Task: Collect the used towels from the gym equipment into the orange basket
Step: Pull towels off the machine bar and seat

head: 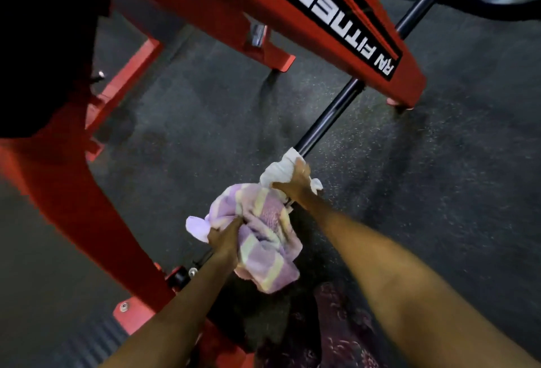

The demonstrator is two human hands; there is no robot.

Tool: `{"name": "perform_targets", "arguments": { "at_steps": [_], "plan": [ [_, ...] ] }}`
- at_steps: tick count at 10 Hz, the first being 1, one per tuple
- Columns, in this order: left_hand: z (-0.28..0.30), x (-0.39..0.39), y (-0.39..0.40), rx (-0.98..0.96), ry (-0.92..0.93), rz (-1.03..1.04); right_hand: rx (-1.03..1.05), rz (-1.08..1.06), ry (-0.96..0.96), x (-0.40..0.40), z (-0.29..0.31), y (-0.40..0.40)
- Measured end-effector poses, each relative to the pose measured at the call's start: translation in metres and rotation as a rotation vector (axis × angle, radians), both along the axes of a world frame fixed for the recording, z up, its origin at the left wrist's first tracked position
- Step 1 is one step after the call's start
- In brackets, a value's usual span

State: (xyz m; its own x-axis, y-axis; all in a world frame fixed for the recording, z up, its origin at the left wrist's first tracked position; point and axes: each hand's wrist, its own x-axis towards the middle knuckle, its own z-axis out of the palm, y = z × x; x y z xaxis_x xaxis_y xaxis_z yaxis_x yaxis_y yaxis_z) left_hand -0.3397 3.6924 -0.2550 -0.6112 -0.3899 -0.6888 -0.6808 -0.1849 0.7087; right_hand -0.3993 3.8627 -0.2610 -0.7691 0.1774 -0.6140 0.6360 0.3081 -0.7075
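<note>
Lilac striped towel (263,238), soft, light, bunched in left hand (224,238); white towel (279,172) draped on black bar (328,117), right hand (295,184) gripping its limp middle.

Dim indoor light, seemingly from above; soft shadows pool on the floor (380,192) beneath the red frame (73,192). Upper left falls to black. Slight motion blur, wide-angle bending at edges.

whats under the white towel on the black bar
The white towel is draped over the black bar, and the right hand grips it there. The bar runs on beneath it, but that stretch is covered by cloth and hand.
</note>
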Motion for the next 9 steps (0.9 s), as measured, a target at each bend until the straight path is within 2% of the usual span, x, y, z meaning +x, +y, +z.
{"name": "perform_targets", "arguments": {
  "at_steps": [1, 2, 3, 4, 5, 6, 7, 9],
  "plan": [
    [0.001, -0.007, -0.010, -0.177, -0.086, -0.062, 0.111, 0.057, -0.070, -0.023, -0.013, 0.000],
    [0.006, -0.014, 0.004, -0.120, -0.096, -0.144, 0.064, 0.060, -0.048, -0.034, -0.030, -0.004],
    [0.000, -0.018, 0.007, -0.171, -0.073, -0.131, -0.008, -0.162, -0.022, -0.027, -0.043, -0.010],
    [0.012, -0.017, 0.019, -0.292, -0.037, -0.149, -0.027, -0.101, -0.085, -0.013, -0.034, -0.011],
    [0.016, -0.013, 0.020, -0.306, -0.046, -0.133, 0.008, 0.048, 0.023, -0.013, -0.042, -0.009],
    [0.032, -0.003, 0.020, -0.312, -0.095, -0.111, -0.013, 0.020, 0.013, -0.005, -0.004, 0.000],
    [0.070, 0.013, 0.027, -0.318, -0.069, -0.116, 0.043, 0.059, 0.074, 0.011, 0.048, 0.016],
    [0.150, 0.034, 0.044, -0.308, 0.027, -0.192, -0.007, 0.042, 0.180, 0.058, 0.157, 0.040]
  ]
}}
